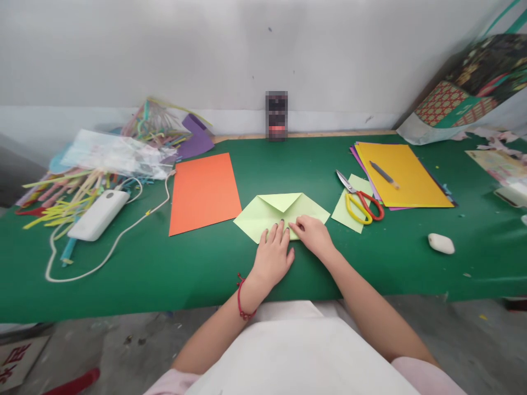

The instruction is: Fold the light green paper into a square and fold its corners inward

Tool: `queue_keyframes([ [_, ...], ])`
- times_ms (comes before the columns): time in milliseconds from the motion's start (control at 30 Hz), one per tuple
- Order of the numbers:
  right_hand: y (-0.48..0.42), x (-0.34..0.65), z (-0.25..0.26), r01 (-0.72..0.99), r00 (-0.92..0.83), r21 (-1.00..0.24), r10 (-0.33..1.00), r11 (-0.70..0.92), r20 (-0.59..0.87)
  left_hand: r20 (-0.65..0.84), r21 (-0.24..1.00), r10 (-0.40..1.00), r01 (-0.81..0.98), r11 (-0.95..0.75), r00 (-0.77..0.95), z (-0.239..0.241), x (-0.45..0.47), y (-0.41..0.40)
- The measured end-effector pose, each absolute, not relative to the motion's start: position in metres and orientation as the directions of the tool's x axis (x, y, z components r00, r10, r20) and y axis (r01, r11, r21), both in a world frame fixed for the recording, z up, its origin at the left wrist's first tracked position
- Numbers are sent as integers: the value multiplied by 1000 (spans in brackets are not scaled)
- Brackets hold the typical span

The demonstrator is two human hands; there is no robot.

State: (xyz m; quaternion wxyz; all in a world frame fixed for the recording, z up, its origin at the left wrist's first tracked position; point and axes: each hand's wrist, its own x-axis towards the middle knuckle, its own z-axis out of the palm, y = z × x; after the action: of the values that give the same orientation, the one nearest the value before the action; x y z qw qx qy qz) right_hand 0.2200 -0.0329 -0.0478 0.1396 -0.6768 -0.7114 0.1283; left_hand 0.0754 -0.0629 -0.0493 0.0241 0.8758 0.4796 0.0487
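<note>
Workpiece: one sheet of pale green paper (263, 214), folded to a wide, many-sided outline, lies flat on the green-covered table (164, 291) directly before the person. One triangular flap is turned down from its far edge, its point facing the person. The near part of the sheet lies beneath the fingers of both hands.

Left hand (272, 258): palm down, fingers extended and slightly parted, laid over the near edge; grasps nothing. Fingertips end just short of the flap's point. One red beaded bracelet (239, 299) at the wrist.

Right hand (315, 236): fingers curled, thumb and forefinger close together at the paper, just beside the left hand. Whether they pinch it or merely press cannot be told.

Markings: one pale card (18, 359) on the floor bears red characters, partly cut off and not reliably legible. One dark upright object (276, 116) by the wall is pixelated.

Count, left: one orange rectangular paper sheet (205, 195); one white power bank (99, 215); one white cable.

Count, right: one pair of scissors (352, 190), one handle yellow, one red, upon one smaller pale green paper piece (341, 214); one stack of coloured sheets (411, 175), yellow uppermost, number uncertain, bearing one grey pen (383, 174); one small white rounded case (441, 243).
</note>
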Motion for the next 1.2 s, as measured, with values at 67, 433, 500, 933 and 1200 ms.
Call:
queue_keyframes([
  [67,-33,220,-48,927,-45,-371,999,51,24,56,90,843,838,-538,535,-49,77,-62],
  [433,-33,219,-45,936,-43,-349,999,42,5,42,132,846,836,-533,532,-56,76,-64],
  [500,-33,218,-45,936,-46,-348,999,49,16,28,142,846,836,-531,532,-57,75,-63],
  [933,-33,218,-48,934,-39,-353,998,52,44,10,146,861,851,-505,509,-59,78,-65],
  [1200,-33,218,-43,935,-37,-354,999,36,5,31,166,878,864,-476,478,-59,79,-66],
])
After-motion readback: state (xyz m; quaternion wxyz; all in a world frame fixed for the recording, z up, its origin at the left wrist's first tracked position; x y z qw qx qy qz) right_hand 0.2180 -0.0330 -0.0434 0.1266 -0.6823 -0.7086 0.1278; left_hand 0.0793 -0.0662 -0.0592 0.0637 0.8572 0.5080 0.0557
